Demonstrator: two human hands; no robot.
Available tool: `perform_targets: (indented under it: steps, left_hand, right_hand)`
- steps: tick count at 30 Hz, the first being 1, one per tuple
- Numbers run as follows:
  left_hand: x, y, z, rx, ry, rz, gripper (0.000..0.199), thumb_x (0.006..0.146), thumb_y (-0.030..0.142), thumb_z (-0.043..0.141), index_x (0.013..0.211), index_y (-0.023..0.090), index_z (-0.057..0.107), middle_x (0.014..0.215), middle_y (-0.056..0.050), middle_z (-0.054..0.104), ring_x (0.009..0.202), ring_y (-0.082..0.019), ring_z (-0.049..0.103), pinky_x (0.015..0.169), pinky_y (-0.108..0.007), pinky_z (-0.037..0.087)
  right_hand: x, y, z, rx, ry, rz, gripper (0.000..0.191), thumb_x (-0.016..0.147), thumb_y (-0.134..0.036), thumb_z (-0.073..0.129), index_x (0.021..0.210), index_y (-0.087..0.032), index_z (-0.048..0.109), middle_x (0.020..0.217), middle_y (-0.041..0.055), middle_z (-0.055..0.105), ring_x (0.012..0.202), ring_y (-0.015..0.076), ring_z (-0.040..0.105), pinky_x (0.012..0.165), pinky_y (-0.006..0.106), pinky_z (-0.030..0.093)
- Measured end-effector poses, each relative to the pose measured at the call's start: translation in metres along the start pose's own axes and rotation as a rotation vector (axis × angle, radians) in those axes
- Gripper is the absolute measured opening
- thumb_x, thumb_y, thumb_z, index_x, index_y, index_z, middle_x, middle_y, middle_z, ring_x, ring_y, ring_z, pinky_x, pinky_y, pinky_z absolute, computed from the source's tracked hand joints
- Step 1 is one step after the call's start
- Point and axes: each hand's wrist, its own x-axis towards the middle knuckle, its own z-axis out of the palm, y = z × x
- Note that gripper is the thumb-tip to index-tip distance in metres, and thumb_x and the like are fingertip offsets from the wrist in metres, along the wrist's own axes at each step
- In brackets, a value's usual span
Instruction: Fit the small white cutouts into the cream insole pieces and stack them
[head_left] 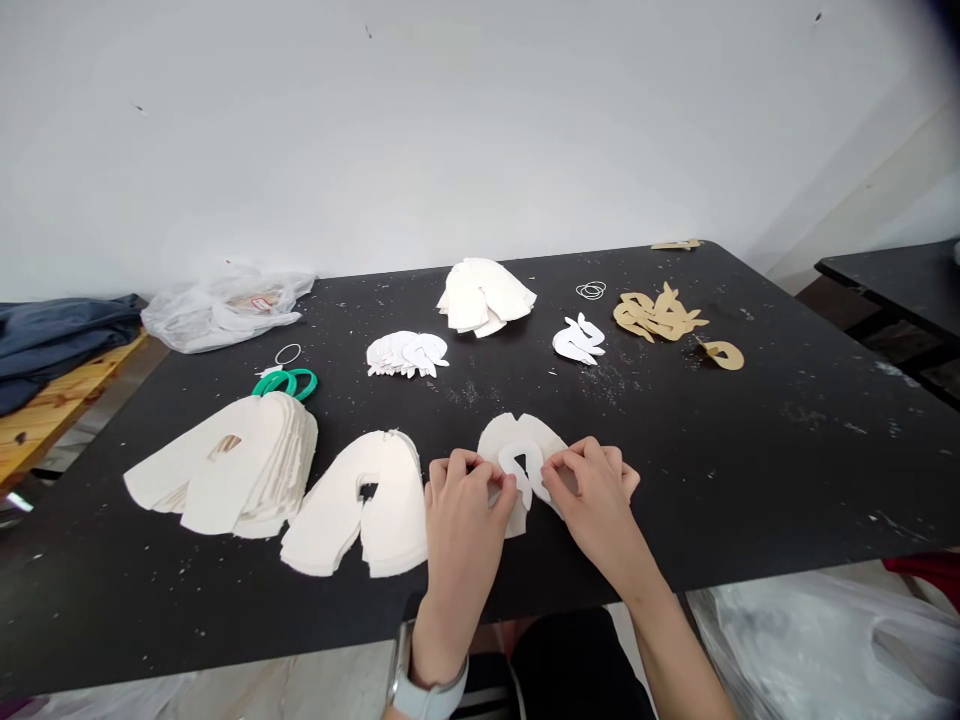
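A cream arch-shaped piece point(540, 426) lies on the black table near its front edge, partly covered by my hands. On top of it rests a smaller white curved cutout point(527, 452) with a small opening in its middle. My left hand point(466, 520) pinches at the cutout's left side, thumb against forefinger. Closed in a similar pinch, my right hand point(600, 500) is at the cutout's right side. Close to my left hand sits a short stack of cream arch pieces point(397, 510). Farther left, a thicker stack point(255, 460) of the same shape fans out.
Green-handled scissors point(301, 384) lie behind the thick stack. Across the table point(787, 440) are white cutouts point(409, 352), more white cutouts point(577, 340), a cream pile point(487, 290), tan cutouts point(660, 315) and rubber bands point(591, 290). A plastic bag point(225, 308) is at the back left.
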Motion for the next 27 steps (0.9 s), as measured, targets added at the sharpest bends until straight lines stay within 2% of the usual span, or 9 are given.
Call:
perform_targets:
  steps: [5,27]
  left_hand:
    - [0.0003,-0.0028,0.0001,0.020,-0.003,0.027,0.023,0.094,0.031,0.051,0.082,0.022,0.068,0.101,-0.006,0.060,0.097,-0.027,0.050,0.084,-0.042,0.045]
    - [0.0016,-0.0023,0.0000,0.037,-0.001,0.023,0.020,0.092,0.028,0.053,0.080,0.022,0.066,0.101,-0.005,0.061,0.095,-0.026,0.051,0.083,-0.041,0.044]
  right_hand:
    - [-0.0010,0.0020,0.0001,-0.012,0.010,-0.028,0.026,0.094,-0.033,0.047,0.076,-0.025,0.064,0.096,0.0055,0.059,0.103,0.0276,0.049,0.098,0.053,0.029]
    - [-0.0032,0.0069,0.0033,-0.034,0.039,-0.095,0.023,0.095,-0.030,0.048,0.077,-0.024,0.061,0.095,0.0053,0.059,0.100,0.0262,0.049,0.097,0.049,0.032]
